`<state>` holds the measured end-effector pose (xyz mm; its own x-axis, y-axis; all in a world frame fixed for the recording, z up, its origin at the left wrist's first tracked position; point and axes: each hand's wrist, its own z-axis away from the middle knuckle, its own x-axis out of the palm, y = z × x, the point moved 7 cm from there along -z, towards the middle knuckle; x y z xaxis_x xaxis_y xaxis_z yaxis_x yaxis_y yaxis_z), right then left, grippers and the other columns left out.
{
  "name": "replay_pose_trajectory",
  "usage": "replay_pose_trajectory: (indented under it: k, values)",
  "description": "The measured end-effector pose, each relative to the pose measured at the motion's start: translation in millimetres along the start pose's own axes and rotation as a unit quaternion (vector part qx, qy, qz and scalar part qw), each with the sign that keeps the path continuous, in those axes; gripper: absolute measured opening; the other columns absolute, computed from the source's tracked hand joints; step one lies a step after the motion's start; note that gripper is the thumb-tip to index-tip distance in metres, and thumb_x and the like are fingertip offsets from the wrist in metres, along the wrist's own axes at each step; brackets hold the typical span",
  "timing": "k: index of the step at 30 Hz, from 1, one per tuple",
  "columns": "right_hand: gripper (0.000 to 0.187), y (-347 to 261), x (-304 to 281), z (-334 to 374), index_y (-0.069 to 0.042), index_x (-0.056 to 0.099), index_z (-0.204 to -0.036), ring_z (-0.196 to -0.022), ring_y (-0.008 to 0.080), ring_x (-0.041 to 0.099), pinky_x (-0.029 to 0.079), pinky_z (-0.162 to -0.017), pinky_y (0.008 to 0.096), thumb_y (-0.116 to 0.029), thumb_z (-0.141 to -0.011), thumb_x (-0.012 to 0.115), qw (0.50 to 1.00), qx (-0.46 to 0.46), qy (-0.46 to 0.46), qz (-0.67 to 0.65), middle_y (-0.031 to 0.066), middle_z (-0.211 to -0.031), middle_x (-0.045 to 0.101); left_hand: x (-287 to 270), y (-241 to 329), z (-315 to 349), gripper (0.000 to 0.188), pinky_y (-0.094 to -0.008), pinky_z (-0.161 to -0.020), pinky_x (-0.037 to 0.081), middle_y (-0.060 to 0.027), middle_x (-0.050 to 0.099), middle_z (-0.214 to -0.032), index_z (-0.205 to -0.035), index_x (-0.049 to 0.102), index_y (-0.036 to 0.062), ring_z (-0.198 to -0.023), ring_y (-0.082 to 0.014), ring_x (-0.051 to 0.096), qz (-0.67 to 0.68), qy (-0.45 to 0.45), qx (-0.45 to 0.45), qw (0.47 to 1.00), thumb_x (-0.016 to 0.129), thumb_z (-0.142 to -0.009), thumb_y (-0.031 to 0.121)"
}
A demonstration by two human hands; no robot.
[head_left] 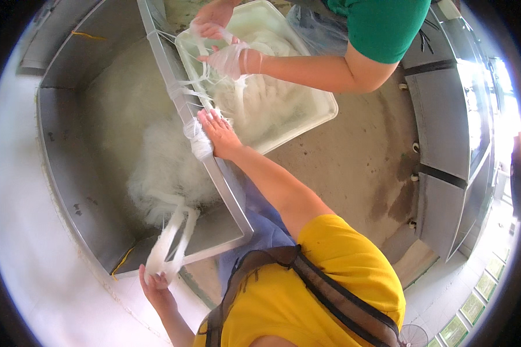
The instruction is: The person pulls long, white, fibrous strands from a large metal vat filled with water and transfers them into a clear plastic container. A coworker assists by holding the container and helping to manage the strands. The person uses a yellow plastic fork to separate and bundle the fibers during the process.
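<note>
In my left hand is a looped band of white, wet, thread-like strands, raised over the near end of the grey metal tank. The fingers curl around the loop, and its other end trails down into the cloudy water. My right hand lies with fingers extended on the tank's right rim, at a white wrapping wound around that rim. More of the white strands spread through the water as a soft cloud. Thin white ties hang along the rim beyond my right hand.
A white plastic tub with pale strands in water stands right of the tank. Across it, a person in a green sleeve handles white strands with both hands. Grey cabinets line the right. A yellow cord hangs at the tank's near corner.
</note>
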<state>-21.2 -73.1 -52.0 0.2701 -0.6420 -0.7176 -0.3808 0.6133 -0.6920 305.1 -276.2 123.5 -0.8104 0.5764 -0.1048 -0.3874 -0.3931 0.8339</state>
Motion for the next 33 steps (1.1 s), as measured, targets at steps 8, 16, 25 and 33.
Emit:
replay_pose_trajectory:
  k: [8,16,25,33]
  values:
    - [0.039,16.1,10.0,85.3,-0.008,0.054,-0.097,-0.090,0.0337,0.052,0.041,-0.082,0.0396,-0.008,-0.059,0.058,0.981,0.052,-0.136,-0.126,0.0162,-0.088,0.056,-9.5,-11.5,35.3,0.048,-0.0254,-0.079,0.041,-0.0006,0.050,-0.084,-0.124,0.032,0.0067,-0.076,-0.0086,0.048,0.021,0.035,-0.020,0.999,0.053,-0.082,0.017]
    - [0.040,37.0,-98.5,106.1,-0.002,0.056,-0.094,-0.089,0.0274,0.055,0.043,-0.078,0.0310,0.009,-0.056,0.051,0.969,0.098,0.000,-0.228,0.0146,-0.092,0.057,-19.4,-28.4,27.8,0.045,-0.0255,-0.080,0.041,-0.0012,0.050,-0.081,-0.124,0.031,0.0059,-0.076,-0.0101,0.049,0.069,0.023,-0.030,0.997,0.049,-0.084,0.014]
    - [0.043,87.8,-152.8,46.2,-0.001,0.045,-0.110,-0.096,0.0185,0.048,0.038,-0.083,0.0277,0.007,-0.068,0.038,0.766,0.286,0.246,-0.520,0.0097,-0.104,0.050,-52.3,-48.4,32.6,0.046,-0.0256,-0.081,0.040,-0.0009,0.048,-0.078,-0.127,0.026,0.0031,-0.075,-0.0094,0.047,0.145,0.044,-0.011,0.988,0.045,-0.086,0.013]
    - [0.034,143.9,-132.5,50.7,-0.003,0.049,-0.104,-0.098,0.0276,0.049,0.041,-0.086,0.0407,-0.005,-0.072,0.041,0.664,0.336,0.244,-0.622,0.0115,-0.105,0.050,-55.6,-48.1,42.1,0.046,-0.0260,-0.084,0.040,0.0007,0.045,-0.074,-0.126,0.028,0.0031,-0.070,-0.0080,0.045,0.171,0.116,-0.031,0.978,0.047,-0.086,0.014]
